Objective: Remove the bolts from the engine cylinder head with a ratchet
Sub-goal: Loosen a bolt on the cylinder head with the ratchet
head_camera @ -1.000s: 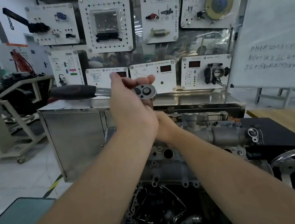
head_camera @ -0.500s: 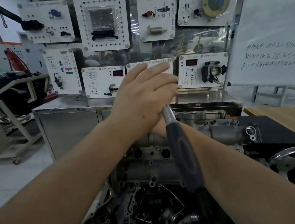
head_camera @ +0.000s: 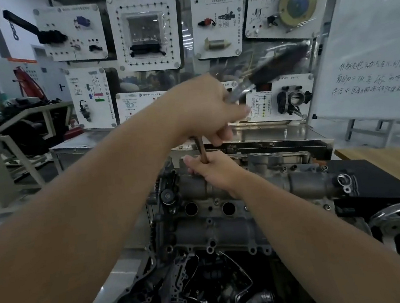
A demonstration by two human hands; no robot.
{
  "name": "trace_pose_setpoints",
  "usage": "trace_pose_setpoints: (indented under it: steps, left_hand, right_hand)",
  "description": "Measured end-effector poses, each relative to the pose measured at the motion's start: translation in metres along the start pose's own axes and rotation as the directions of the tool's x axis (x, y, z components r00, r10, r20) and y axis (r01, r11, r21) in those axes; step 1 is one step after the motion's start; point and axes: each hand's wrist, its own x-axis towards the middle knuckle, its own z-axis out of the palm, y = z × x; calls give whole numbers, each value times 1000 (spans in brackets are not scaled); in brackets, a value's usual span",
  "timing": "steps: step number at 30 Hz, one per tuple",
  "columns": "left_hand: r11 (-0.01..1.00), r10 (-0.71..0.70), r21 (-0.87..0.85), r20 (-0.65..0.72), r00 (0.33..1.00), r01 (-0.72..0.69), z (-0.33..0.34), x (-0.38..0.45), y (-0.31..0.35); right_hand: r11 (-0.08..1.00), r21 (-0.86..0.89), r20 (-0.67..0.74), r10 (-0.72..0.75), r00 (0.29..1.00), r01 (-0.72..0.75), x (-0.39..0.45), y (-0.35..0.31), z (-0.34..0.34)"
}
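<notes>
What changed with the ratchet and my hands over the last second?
The ratchet handle swung round: from pointing left, to pointing toward you, to up and right now, blurred. The left hand went from gripping the head, to flat over it, to curled on it again. The right hand stayed low, now visibly holding the extension bar above the cylinder head, which did not move.

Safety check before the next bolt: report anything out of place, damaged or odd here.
Nothing stands out. The left hand grips the ratchet, its handle blurred by motion; the right hand holds the extension bar over the cylinder head. No spill or damage shows.
</notes>
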Motion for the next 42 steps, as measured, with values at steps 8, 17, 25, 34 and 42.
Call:
trace_pose_setpoints:
  steps: [8, 17, 25, 34, 42]
  left_hand:
    - [-352, -485, -907, -32, 874, -229, 31, -26, 2]
    - [-258, -202, -862, -393, 897, -436, 87, -56, -2]
    - [644, 581, 25, -665, 468, -764, 66, -32, -33]
    - [598, 438, 783, -141, 888, -171, 10, -31, 9]
    - [872, -15, -474, 232, 973, 127, -11, -12, 6]
  right_hand:
    - [996, 18, -29, 84, 996, -84, 0, -2, -3]
    - [998, 66, 71, -15, 997, 11, -5, -8, -9]
    - [998, 61, 80, 4, 997, -9, -1, -10, -14]
    - [994, 88, -1, 66, 998, -66, 5, 0, -4]
    - [999, 2, -5, 53, 999, -53, 5, 4, -4]
